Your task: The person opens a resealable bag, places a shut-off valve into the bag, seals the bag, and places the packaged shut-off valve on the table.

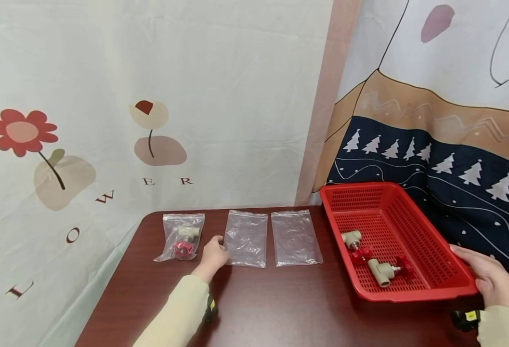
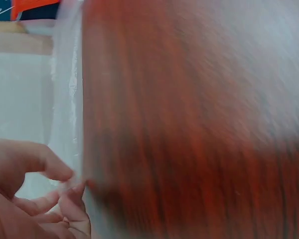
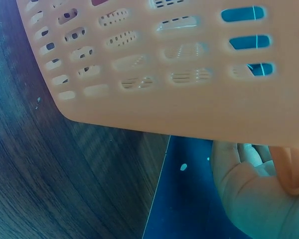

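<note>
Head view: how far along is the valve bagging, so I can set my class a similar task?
Looks done: the leftmost bag contains a valve; I can't tell whether it's sealed. In hand: the left hand is at the middle bag's left edge; the right hand holds the red basket. Probably left: bagging the basket's two valves, since the middle and rightmost bags look empty.

1. Your right hand (image 3: 254, 199) is holding the orange-looking basket (image 3: 139, 112) by its edge, lower right.
2. The basket's slotted wall is filling your upper view, blue showing through its rightmost holes.
3. The wood-grained table (image 3: 84, 179) is spreading along your left.
4. Blue cloth (image 3: 187, 199) with pale spots is showing between the table and your hand.
</note>
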{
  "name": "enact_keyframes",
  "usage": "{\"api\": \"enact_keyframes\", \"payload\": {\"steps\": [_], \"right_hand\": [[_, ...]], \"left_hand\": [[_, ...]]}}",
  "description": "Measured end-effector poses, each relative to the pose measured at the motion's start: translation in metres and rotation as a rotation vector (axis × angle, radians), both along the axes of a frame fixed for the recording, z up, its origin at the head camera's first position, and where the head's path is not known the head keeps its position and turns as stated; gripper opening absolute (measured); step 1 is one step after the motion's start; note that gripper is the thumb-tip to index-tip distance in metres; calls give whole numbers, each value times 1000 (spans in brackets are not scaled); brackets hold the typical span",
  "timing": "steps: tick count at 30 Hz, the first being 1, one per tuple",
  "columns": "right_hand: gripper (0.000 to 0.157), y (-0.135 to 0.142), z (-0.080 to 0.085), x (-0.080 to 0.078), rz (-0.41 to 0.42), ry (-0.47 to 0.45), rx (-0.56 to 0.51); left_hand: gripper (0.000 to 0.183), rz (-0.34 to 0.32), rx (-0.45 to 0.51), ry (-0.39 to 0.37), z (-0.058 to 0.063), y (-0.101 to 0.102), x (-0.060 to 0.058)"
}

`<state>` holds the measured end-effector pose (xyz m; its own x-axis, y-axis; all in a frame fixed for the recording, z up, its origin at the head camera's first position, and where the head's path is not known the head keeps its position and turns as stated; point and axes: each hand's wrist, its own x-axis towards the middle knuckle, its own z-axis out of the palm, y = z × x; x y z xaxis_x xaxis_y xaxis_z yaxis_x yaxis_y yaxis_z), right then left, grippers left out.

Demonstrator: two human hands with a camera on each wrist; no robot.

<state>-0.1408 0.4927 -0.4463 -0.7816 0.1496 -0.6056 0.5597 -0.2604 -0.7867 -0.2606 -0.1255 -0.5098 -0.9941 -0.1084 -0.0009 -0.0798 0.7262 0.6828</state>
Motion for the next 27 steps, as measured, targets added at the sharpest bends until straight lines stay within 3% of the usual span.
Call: {"api": "enact_keyframes", "payload": {"steps": [5,9,14,21,27], "right_hand": [[20,-2,1,0,-54,-44,11],[21,-2,2,-1,-66,-43,-9],[22,-3,3,-1,-61,-50,3],[21,-3,3,-1,-62,-58,17],[20,-2,1,-1,-61,-57,20]], "left_hand": [[49,79,128,-88,2,-3,-3],[40,82,138,-63,5,-8,-4],[26,39,149,-26,5,-11,-4],[26,-45,211,76,3,-13,-4],[29,-48,362,77,10,-14,-1]]}}
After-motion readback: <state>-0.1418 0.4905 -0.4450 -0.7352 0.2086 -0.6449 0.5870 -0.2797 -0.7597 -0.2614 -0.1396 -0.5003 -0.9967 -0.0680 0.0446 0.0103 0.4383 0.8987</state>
